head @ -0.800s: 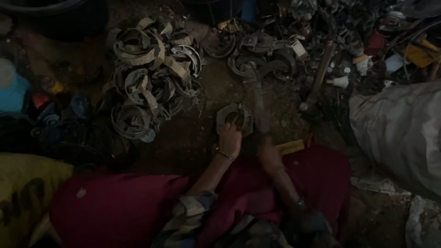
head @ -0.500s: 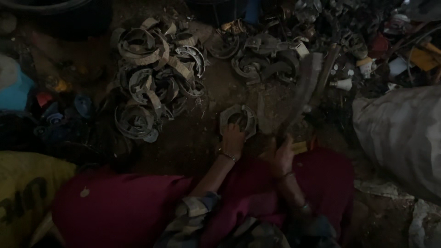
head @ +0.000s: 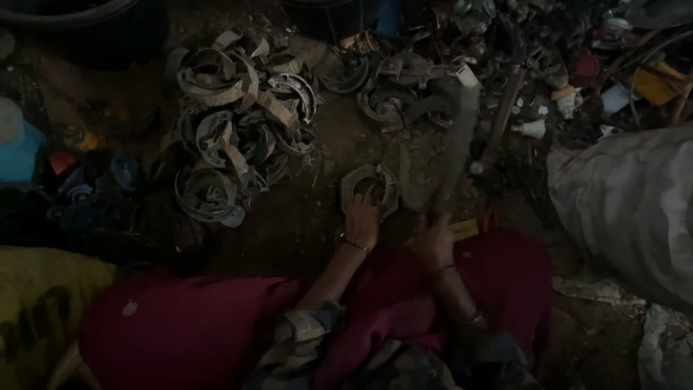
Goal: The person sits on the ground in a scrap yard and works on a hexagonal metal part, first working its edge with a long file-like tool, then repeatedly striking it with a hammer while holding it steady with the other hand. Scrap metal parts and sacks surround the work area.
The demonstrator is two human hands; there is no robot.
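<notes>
Currently, left hand (head: 363, 217) is flat on a curved metal brake shoe (head: 369, 186) lying on the dirt floor (head: 303, 224), fingers pressed on its lower rim, pinning it down. Right hand (head: 435, 242) is closed around the handle of a long tool (head: 459, 141), raised and motion-blurred, so its head can't be made out; the shaft angles up and away from the hand, just right of the shoe, not touching it. Shoe sits directly in front of the person's knees, which are covered in dark red cloth (head: 216, 332). Pile of similar curved shoes (head: 234, 123) lies up and left of the held one, well apart. More mixed metal scrap (head: 411, 90) sits above it. Large grey sack (head: 628, 202) at right, blue container (head: 18, 148) at far left edge.
</notes>
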